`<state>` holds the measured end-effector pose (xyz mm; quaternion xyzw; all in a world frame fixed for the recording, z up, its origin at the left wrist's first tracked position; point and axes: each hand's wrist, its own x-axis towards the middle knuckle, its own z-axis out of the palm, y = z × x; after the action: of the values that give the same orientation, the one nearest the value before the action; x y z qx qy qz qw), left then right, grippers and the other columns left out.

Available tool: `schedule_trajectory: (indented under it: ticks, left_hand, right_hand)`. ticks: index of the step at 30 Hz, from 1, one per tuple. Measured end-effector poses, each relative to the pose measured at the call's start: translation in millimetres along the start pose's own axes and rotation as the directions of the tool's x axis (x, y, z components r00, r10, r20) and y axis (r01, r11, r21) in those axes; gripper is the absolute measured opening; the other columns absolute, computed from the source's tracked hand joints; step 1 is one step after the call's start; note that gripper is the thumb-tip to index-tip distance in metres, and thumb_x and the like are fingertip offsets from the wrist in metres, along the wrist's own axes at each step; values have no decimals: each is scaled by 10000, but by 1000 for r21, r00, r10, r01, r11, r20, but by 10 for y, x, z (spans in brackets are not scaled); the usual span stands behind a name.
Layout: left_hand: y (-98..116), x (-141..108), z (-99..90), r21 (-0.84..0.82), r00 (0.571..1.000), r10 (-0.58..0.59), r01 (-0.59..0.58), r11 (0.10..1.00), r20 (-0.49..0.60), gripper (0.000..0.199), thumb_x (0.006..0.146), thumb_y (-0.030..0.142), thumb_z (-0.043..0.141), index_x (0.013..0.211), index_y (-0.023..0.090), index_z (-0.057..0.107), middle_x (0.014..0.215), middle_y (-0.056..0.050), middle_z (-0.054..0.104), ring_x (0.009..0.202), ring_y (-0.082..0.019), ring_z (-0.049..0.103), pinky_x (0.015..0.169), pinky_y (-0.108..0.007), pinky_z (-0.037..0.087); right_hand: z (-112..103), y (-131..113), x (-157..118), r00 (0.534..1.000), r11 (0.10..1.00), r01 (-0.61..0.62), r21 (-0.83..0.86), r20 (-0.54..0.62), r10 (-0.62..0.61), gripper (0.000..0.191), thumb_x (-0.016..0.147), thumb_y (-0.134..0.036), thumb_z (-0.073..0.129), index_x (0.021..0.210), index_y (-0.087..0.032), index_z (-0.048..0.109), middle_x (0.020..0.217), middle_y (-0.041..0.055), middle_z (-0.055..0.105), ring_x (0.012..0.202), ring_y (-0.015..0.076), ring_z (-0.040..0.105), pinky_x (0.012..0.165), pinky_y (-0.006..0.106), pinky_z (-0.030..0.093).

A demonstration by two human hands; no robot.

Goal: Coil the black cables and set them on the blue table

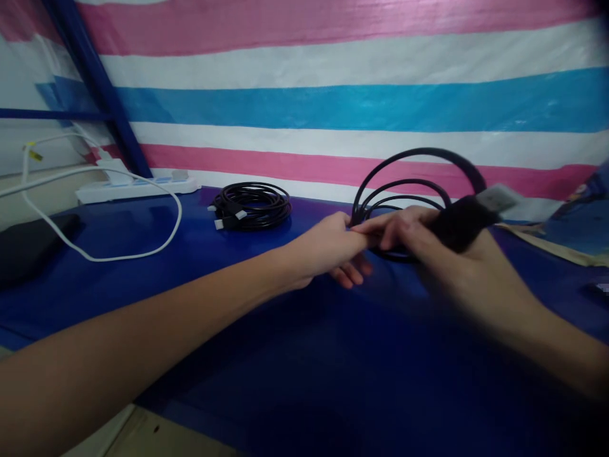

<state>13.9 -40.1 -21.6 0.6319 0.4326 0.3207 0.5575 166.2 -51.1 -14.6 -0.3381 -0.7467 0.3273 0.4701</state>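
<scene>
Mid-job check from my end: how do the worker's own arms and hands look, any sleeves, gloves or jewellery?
Both the left hand and the right hand are ungloved. Both forearms are bare as far as the picture shows, with no sleeve in view. I see no watch, bracelet or ring, though blur on the right side could hide small details.

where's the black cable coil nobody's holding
In the head view, the coil lies left of centre on the blue table, between the power strip and left hand.
</scene>
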Motion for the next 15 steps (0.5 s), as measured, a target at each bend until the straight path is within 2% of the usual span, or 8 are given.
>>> schedule_trajectory:
  ticks: [2, 3, 6, 8, 11, 13, 15]
  left_hand:
    - [-7, 10, -12, 71, 998, 29, -25, 997, -58, 424, 704, 372, 673, 1024, 184, 466, 897, -73, 630, 683, -149, 609, 501, -226, 492]
    - [-12, 18, -13, 56, 998, 36, -33, 998, -57, 448, 682, 365, 698, 1027, 186, 477, 1015, -94, 622, 759, -155, 618, 551, -232, 511]
    - [-32, 43, 21, -184, 999, 42, -38, 982, 16, 291, 715, 247, 662, 956, 173, 515, 1150, -95, 608, 914, -146, 627, 762, -257, 525]
    - [-40, 54, 54, -368, 994, 98, -72, 927, 52, 188, 728, 162, 626, 890, 161, 531, 1117, -81, 635, 976, -143, 621, 858, -279, 496]
    - [-11, 45, 60, -490, 980, 193, -141, 860, 57, 130, 714, 74, 579, 817, 147, 549, 987, -60, 661, 966, -137, 617, 907, -302, 468]
    - [43, 26, 16, -504, 976, 218, -188, 843, 1, 88, 742, 67, 523, 730, 154, 523, 794, -25, 621, 839, -114, 615, 890, -296, 474]
    - [114, -1, -53, -480, 969, 233, -242, 843, -80, 163, 808, 116, 487, 657, 173, 467, 606, 25, 468, 637, -83, 547, 816, -281, 497]
  right_hand:
    - [-29, -18, 25, 998, 983, -58, 172, 8, 57, 353, 836, -496, 588, 643, -201, 566, 767, 33, 647, 760, 165, 613, 772, 315, 500]
    - [-44, -23, 37, 996, 968, -89, 236, 22, 86, 373, 832, -505, 590, 628, -195, 556, 750, 37, 648, 736, 160, 608, 757, 312, 500]
    - [-86, -21, 67, 984, 937, -176, 301, 75, 161, 414, 819, -536, 590, 593, -194, 532, 590, 21, 599, 619, 142, 562, 660, 280, 484]
    - [-119, -17, 87, 976, 932, -216, 292, 91, 197, 427, 828, -543, 572, 582, -198, 524, 500, 1, 541, 571, 129, 526, 634, 261, 467]
    - [-187, -15, 115, 969, 931, -245, 272, 52, 240, 374, 856, -468, 568, 599, -196, 550, 446, -11, 494, 598, 130, 556, 681, 255, 471]
    - [-234, -15, 125, 960, 927, -279, 253, 45, 277, 309, 855, -402, 579, 627, -195, 572, 382, -26, 423, 577, 144, 579, 662, 262, 478]
    - [-265, -13, 124, 939, 909, -345, 235, 91, 333, 208, 819, -347, 621, 682, -195, 581, 341, -66, 327, 441, 129, 504, 578, 272, 475]
